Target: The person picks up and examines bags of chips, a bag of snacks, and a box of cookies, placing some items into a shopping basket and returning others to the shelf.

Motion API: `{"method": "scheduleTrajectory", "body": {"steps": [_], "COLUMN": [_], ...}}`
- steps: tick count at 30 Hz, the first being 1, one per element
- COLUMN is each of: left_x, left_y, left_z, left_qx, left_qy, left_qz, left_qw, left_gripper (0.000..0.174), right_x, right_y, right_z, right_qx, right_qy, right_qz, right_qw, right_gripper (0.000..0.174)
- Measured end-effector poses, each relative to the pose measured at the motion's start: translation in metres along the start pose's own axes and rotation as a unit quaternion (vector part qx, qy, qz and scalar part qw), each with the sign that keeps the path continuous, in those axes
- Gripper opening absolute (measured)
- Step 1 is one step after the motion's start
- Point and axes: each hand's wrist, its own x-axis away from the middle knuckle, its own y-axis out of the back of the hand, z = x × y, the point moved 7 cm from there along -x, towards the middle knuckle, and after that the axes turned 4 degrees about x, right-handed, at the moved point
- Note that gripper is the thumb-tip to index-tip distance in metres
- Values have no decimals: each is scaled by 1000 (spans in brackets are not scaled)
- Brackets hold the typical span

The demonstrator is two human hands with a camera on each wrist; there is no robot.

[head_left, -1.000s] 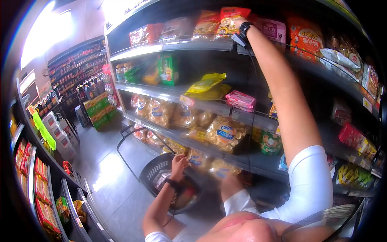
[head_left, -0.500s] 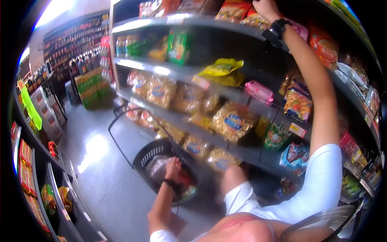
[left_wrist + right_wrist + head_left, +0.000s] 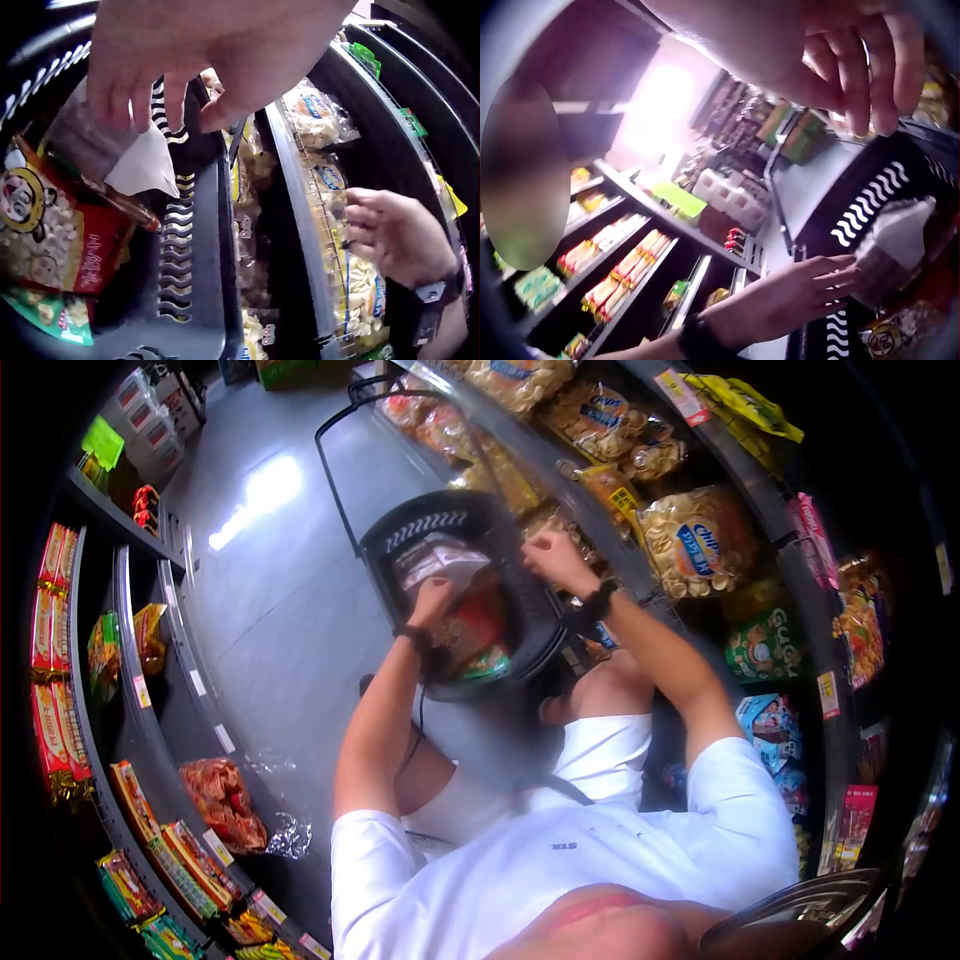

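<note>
Lowered from the high shelf since the earlier frame, the right hand (image 3: 548,557) is now held just above the shelf-side rim of the basket (image 3: 425,525), and the view is tipped down onto that basket. Its fingers are loosely curled and nothing is seen held in them. The left hand (image 3: 432,600) is kept inside the basket, fingers stretched out and relaxed, their tips laid on or just short of a white-topped packet (image 3: 440,558); which of the two cannot be told. That packet is propped against the basket's far wall, on top of a red snack bag (image 3: 470,628). The step in hand is judged to be the settling of goods in the basket; a next move would call for the packet to be pressed flat without the red bag being crushed. Bags of chips (image 3: 690,540) are stacked just beside the basket, and the raised handle (image 3: 335,470) stands beyond its far rim, so little room is left there.
</note>
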Motion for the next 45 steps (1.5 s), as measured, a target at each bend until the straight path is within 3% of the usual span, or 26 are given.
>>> {"method": "scheduleTrajectory", "body": {"steps": [2, 4, 6, 8, 9, 11, 12, 14, 16, 17, 20, 22, 24, 27, 33, 36, 38, 40, 43, 45], "left_x": [-15, -27, -18, 2, -2, -8, -10, -8, 3, -1, -2, -3, -1, -4, -9, -17, -23, 3, 25, 29], "left_y": [10, 16, 15, 2, 2, 5, 10, 15, 14, 23, 28, 17, 5, -6, -21, -19, -13, -44, -69, -66], "left_z": [23, 44, 46, 31, 44, 68, 81, 96, 95, 116, 134, 123, 110, 102, 95, 118, 148, 105, 61, 48], "left_qx": [-83, -161, -308, -517, -522, -542, -553, -562, -561, -553, -592, -641, -632, -656, -742, -730, -641, -551, -533, -491], "left_qy": [-4, 7, -14, -73, -18, 11, 26, 65, 94, 139, 97, 103, 110, 100, 45, -10, -9, -16, -19, -34], "left_qz": [-15, -11, -33, -79, -40, -35, -29, 12, 45, 43, 88, 66, 13, -9, 1, 31, 30, 72, 59, 47], "left_qw": [996, 987, 951, 849, 852, 840, 832, 824, 821, 820, 795, 758, 767, 748, 669, 683, 767, 831, 844, 869], "left_gripper": [22, 23, 27, 33, 45, 44, 43, 55, 64, 76, 74, 72, 77, 68, 58, 53, 51, 51, 53, 52], "right_x": [-13, -14, -18, -21, -22, -23, -18, -12, -5, 0, 3, 0, 1, 2, 8, 6, 5, 6, 4, -16], "right_y": [-39, -75, -100, -110, -111, -107, -93, -72, -56, -50, -45, -40, -29, -18, -8, -7, -3, 4, 14, 11], "right_z": [-66, -116, -161, -180, -183, -171, -114, -55, -45, -48, -45, -48, -50, -50, -54, -59, -64, -65, -66, -91], "right_qx": [-83, -168, -191, -184, -190, -178, -157, -241, -265, -280, -278, -260, -287, -289, -287, -287, -288, -280, -291, -190], "right_qy": [-146, -301, -369, -358, -349, -335, -249, -163, -165, -169, -145, -151, -136, -120, -95, -69, -60, -55, -59, -31], "right_qz": [69, 103, 124, 117, 115, 129, 135, 122, 89, 68, 84, 94, 51, 37, 34, 24, 20, -14, -38, -94], "right_qw": [983, 933, 901, 908, 910, 916, 946, 949, 946, 942, 946, 949, 947, 949, 953, 955, 955, 958, 954, 977], "right_gripper": [21, 25, 35, 40, 40, 38, 35, 33, 33, 33, 35, 40, 33, 32, 34, 35, 35, 31, 27, 33]}}
